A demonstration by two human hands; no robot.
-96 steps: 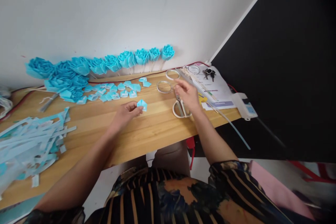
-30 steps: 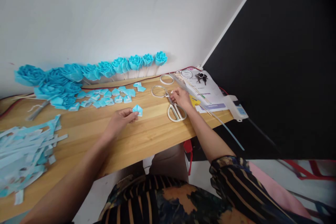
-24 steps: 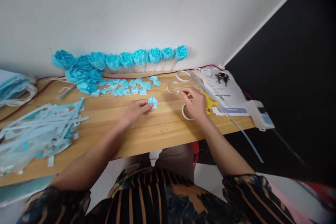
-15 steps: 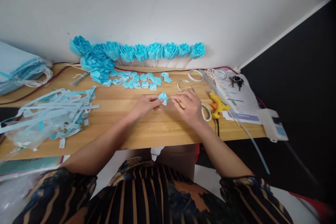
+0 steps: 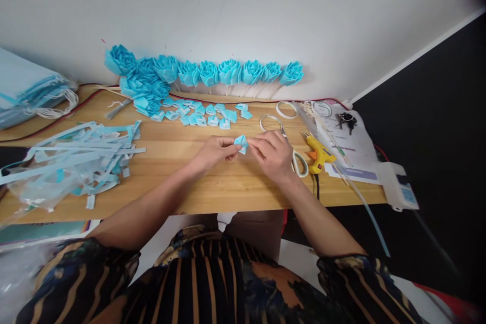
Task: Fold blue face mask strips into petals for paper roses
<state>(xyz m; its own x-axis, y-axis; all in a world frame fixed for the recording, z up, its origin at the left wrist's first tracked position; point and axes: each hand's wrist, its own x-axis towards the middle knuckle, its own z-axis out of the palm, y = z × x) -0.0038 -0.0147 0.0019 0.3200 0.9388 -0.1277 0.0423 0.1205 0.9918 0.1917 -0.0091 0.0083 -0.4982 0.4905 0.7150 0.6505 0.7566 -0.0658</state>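
Note:
A small folded light-blue paper-like piece (image 5: 241,143) is pinched at its left side between the thumb and finger of my left hand (image 5: 219,152). At the piece's right edge, the fingertips of my right hand (image 5: 274,154) are pressed together. Whatever sits between those right fingertips is too small to make out. Both hands are held above the wooden table (image 5: 167,172). Beyond them lie several similar folded blue pieces (image 5: 201,114) in loose rows. White-handled scissors (image 5: 301,165) rest beside my right hand, which partly hides them.
Blue handmade flowers (image 5: 230,72) on thin sticks lean along the wall, with more heaped at left. Cut strips (image 5: 87,154) lie on the left. Thin tape rolls (image 5: 286,109), a yellow glue gun (image 5: 319,153), keys (image 5: 346,120) and a power strip (image 5: 398,185) are rightward.
My right fingertips have come closer to the folded piece; a thin bit that showed between them is no longer distinct. The whole scene has shifted slightly right in view.

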